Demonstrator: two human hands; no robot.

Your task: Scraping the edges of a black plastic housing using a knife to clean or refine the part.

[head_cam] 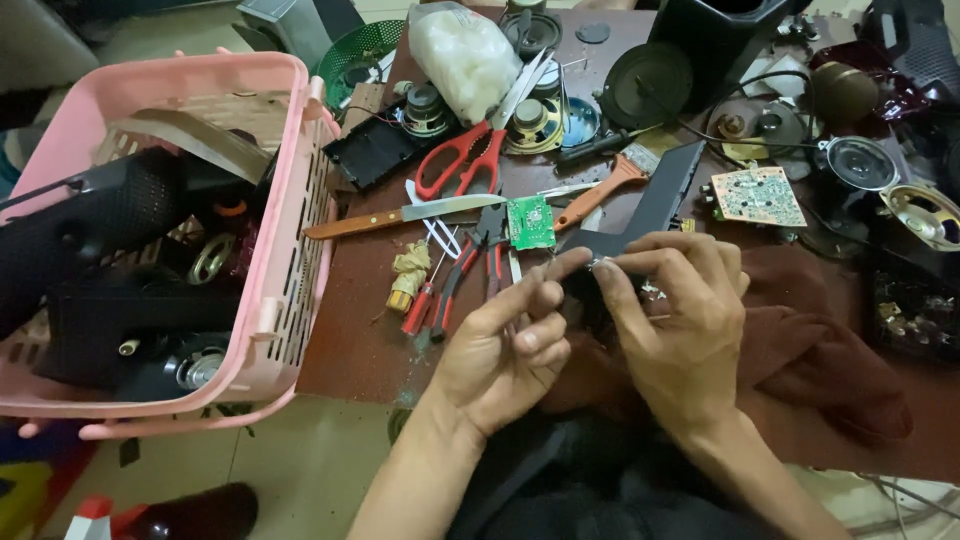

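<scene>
Our 2 hands work over a cluttered brown table (360, 340): our left hand (505, 350) and right hand (670, 320) both pinch a long black plastic part (650, 210), fingers closed on its near end, held just above the table's front edge. Red-handled scissors (465, 160), a knife (400, 215) and a green circuit board (530, 222) lie just beyond; a pink basket (290, 250) stands left.

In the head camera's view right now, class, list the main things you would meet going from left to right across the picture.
Pink basket → wooden-handled knife → red-handled scissors → green circuit board → left hand → right hand → tan circuit board → silver speaker cone.
</scene>
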